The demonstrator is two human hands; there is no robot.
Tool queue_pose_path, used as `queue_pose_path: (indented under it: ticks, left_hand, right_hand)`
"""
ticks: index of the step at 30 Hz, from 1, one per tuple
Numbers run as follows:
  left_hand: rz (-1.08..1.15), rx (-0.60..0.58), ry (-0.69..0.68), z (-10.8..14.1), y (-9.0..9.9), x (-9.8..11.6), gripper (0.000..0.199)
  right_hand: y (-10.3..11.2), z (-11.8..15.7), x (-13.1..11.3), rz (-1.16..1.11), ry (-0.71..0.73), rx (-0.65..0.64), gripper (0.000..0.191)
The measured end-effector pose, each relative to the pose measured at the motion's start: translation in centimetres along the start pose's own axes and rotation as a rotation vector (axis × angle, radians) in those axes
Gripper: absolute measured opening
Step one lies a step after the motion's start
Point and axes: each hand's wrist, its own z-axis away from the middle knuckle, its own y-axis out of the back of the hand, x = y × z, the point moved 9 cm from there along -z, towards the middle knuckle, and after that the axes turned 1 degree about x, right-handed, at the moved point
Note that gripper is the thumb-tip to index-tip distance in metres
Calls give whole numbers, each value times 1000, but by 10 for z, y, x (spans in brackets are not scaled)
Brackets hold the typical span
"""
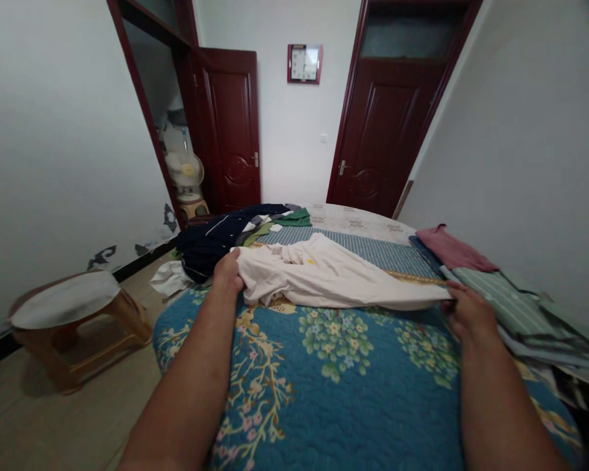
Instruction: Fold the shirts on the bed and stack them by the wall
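A cream-white garment [334, 275], perhaps a shirt, is stretched sideways over the table covered by a blue floral quilted cloth [373, 399]. My left hand [229, 271] is closed on its left end, where the fabric bunches in folds. At the opposite end, my right hand [466, 309] pinches a narrow, taut corner. A small yellow mark [311, 261] shows near the middle of the garment. Its exact kind is hard to make out from the folds.
Rumpled dark navy clothes [216, 239] lie at the back left, with a green piece [294, 217] beside them. Folded clothes, pink [454, 247] and striped green [500, 294], are stacked at right. A stool [69, 301] stands on the floor at left. Beyond are two dark red doors [230, 124].
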Motion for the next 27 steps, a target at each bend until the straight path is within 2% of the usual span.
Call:
queue_pose_path:
  ticks: [3,6,8,12,14,18,21,23,27]
  left_hand:
    - [47,-108,-7,10,-11,12,32]
    - [108,-265,-45,27,-25,26,32]
    - [59,-318,-24,37,-30,25,29]
    - [-238,-373,201,52,-31,-7,30]
    - [-288,-378,241,54,-30,-14,35]
    - [-222,-376,163,52,-30,-5,35]
    - [-254,-397,133,55,-30,-2,35]
    - [-253,-404,109,60,-31,1,32]
    - [-180,-395,-37,79,-30,29,23]
  right_hand:
    - [-2,14,-36,-502,51,-11,25]
    - [-3,30,-70,-815,152,-162,25]
    - [-7,40,-72,-813,135,-225,23]
    - [-22,47,-56,-671,36,-290,19]
    - [-22,45,-55,-701,54,-298,19]
    - [-10,35,-59,-793,122,-256,23]
    - [-7,35,-55,-794,94,-201,25]
    - [-10,45,-58,-779,73,-198,24]
    - [-7,69,-88,-694,76,-193,16]
